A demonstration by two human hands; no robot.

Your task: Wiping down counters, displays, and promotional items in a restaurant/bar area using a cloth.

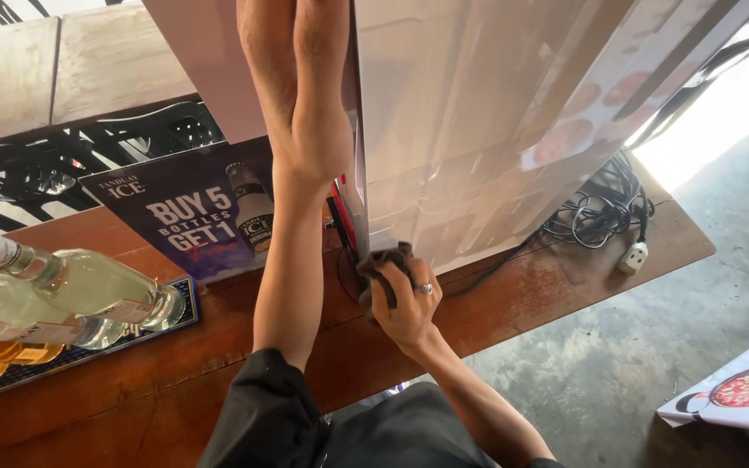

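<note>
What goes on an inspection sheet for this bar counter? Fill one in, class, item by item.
Surface: worn wooden counter.
Job's things: dark cloth pressed to the lower edge of a glass-fronted cabinet.
Clutter: clear bottles lying on a bar mat; dark poster.
Hands: left hand flat on the cabinet's edge; right hand, wearing a ring, fingers closed on the cloth.
Cables: black tangle with a white plug.
Surroundings: concrete floor; black crates; pizza banner.

Bottles left; cables right
</note>
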